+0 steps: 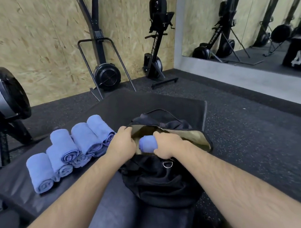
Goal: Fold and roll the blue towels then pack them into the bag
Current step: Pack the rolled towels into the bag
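Right hand [167, 145] clenched around a rolled blue towel [147, 144], held at the mouth of the black bag [161, 185], one end of the roll pointing left, half over the tan lining [197, 137]. Left hand [122, 143] gripping the bag's near-left rim, fingers curled over the edge, touching the towel's left end or just beside it. Bag lying slumped on a black mat [163, 101], metal D-ring [167, 164] showing on its near side. Left of the bag, on the same mat, a row of rolled blue towels [71, 150], packed side by side, some stacked, spiral ends facing near. Farther off, rowing machines [106, 76] against a chipboard wall [30, 42]; mirror [246, 14] at far right.
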